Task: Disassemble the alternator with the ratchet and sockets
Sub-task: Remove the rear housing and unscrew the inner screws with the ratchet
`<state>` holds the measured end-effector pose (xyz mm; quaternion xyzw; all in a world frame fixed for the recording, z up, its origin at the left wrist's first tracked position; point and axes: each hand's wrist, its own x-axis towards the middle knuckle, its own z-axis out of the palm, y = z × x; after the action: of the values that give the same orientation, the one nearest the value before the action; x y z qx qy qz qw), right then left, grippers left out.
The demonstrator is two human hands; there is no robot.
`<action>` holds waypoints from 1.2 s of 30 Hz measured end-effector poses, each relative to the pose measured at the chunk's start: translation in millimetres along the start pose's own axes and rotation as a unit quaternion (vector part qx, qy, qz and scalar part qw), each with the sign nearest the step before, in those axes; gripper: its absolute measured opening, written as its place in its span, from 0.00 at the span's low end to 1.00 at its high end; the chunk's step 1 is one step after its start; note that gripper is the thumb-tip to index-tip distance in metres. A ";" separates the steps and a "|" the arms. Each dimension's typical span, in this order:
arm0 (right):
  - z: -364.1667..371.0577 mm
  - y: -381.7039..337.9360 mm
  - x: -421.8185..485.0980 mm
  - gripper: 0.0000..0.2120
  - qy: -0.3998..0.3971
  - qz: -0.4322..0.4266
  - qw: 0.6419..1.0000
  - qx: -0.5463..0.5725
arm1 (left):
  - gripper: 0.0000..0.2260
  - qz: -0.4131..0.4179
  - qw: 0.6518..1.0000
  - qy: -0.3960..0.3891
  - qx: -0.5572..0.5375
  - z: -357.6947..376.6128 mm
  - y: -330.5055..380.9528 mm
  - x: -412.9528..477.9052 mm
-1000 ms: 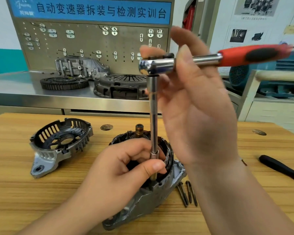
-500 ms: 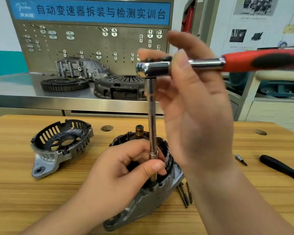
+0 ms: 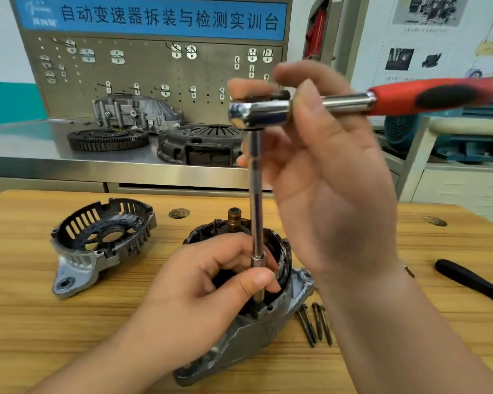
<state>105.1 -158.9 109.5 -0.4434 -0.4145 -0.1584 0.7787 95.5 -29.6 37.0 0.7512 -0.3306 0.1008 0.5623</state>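
- The alternator [image 3: 239,336] sits at lower centre of the frame on the wooden worktop [image 3: 40,336], windings and shaft end facing up. A removed end cover [image 3: 97,243] lies apart from it to the left.
- The left hand [image 3: 211,288] pinches the lower end of the extension bar [image 3: 256,194] between thumb and fingers, just above the housing. The right hand [image 3: 328,180] curls its fingers round the head of the ratchet [image 3: 259,112], whose red handle points toward the right edge.
- The bar is long and is steadied only by that pinch. If it leans off upright during a swing, the socket could likely ride off the fastener and round its corners.
- The housing appears to rest on its lug with nothing clamping it. A firm pull could probably rock or turn it on the worktop and nip the left thumb against the windings.
- Three long bolts [image 3: 315,322] lie loose just right of the housing. A shifting housing or forearm could knock them away.
- The socket and the fastener are hidden behind the left thumb and the housing rim, so I cannot tell whether they are seated.
- The right hand and the handle are blurred, and the handle's end is cut off.
- A black-handled tool [image 3: 467,280] at far right loses its tip at the frame edge.
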 end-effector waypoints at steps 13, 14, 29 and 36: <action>-3.0 -1.0 0.5 0.09 0.013 0.155 0.969 0.193 | 0.10 -0.003 1.000 -0.023 0.004 -0.6 0.0 2.3; -0.7 -1.1 -7.6 0.08 0.005 0.126 0.980 0.156 | 0.10 -0.004 1.000 -0.017 0.000 -0.7 -0.3 2.1; -2.0 1.1 0.9 0.10 0.011 0.145 0.972 0.186 | 0.11 0.010 1.000 -0.006 0.022 -0.1 -0.9 2.8; 3.1 2.2 -4.1 0.04 0.036 -0.124 0.979 -0.157 | 0.14 0.018 0.999 0.021 0.045 0.4 -1.7 1.7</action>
<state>102.4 -155.6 105.9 -0.4992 -0.4077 -0.3329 0.6883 97.8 -30.4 36.5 0.7671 -0.3273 0.1415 0.5333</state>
